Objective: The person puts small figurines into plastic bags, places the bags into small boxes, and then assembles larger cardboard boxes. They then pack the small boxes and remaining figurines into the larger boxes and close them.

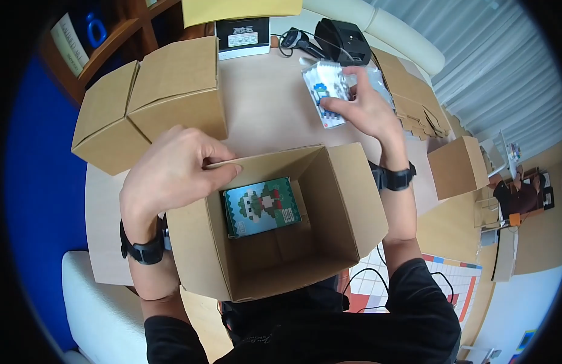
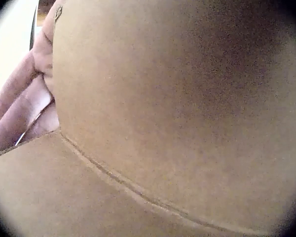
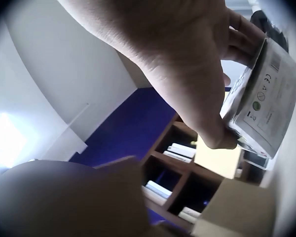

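An open cardboard box (image 1: 369,212) stands in front of the person, flaps spread outward. My left hand (image 1: 165,173) grips its far left rim, thumb over the edge; cardboard (image 2: 163,108) fills most of the left wrist view, with some fingers showing at the left. Inside lies a small green and blue printed box (image 1: 262,206) with a pixel-style figure, against the left wall. Beyond the carton, my right hand (image 1: 372,112) holds a small white printed box (image 1: 323,97) between thumb and fingers. The right wrist view shows the side of this white box (image 3: 269,101), printed with symbols.
Two closed cardboard boxes (image 1: 178,85) stand at the back left. A barcode scanner (image 1: 299,42) and a black device (image 1: 343,41) sit at the back, near clear plastic packaging (image 1: 378,82). Flattened cardboard (image 1: 408,91) lies right, with another carton (image 1: 457,167) beside it.
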`<state>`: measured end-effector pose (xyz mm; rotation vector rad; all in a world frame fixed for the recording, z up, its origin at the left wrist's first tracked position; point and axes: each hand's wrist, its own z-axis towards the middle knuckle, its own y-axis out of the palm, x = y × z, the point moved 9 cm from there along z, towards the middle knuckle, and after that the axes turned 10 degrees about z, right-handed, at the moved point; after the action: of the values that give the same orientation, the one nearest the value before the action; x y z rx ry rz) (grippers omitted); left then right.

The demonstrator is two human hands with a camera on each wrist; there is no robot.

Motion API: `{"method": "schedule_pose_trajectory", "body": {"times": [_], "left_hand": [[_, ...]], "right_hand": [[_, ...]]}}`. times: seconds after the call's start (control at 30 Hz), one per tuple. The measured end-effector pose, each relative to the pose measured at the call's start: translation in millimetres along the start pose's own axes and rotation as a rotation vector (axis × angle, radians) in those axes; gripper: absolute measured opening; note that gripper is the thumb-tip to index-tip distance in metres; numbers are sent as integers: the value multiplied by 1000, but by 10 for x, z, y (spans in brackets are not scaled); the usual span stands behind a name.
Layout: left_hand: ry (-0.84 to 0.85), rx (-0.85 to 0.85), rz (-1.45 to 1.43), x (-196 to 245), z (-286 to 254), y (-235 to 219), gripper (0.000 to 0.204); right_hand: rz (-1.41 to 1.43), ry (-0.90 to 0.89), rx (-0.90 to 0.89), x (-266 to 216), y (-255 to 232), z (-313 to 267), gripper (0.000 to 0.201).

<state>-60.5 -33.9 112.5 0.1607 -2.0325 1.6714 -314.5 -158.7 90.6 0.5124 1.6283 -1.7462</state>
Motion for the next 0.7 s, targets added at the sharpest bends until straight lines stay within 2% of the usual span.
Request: {"method": "schedule_pose_trajectory", "body": {"times": [0.03, 0.13, 0.27, 0.37, 0.47, 0.53, 0.6, 0.67, 0.7], "left_hand": [[-1, -5, 5, 11, 12, 8, 18], [14, 5, -11, 22, 41, 38, 17], [-18, -74, 27, 49, 93, 109, 17], [58, 25, -44, 41, 96, 101, 23], [-25, -55, 35, -25, 120, 144, 21], [-4, -39, 28, -63, 129, 174, 20], [41, -14, 45, -28, 131, 162, 20], [43, 18, 35, -1, 131, 158, 22], [60, 34, 48, 3, 139, 151, 23]], "right_hand": [[-115, 80, -46, 133, 45, 44, 91], [-195, 143, -30, 372, 136, 130, 91], [-59, 101, -34, 387, 57, 228, 89], [154, -114, 44, 155, -166, 207, 70], [423, -371, 94, -344, -327, -107, 49], [600, -446, -29, -804, -298, -517, 47], [401, -595, -275, -1160, -114, -906, 46], [228, -776, -606, -1426, 178, -1149, 46], [93, -718, -703, -1459, 320, -1191, 48]]}}
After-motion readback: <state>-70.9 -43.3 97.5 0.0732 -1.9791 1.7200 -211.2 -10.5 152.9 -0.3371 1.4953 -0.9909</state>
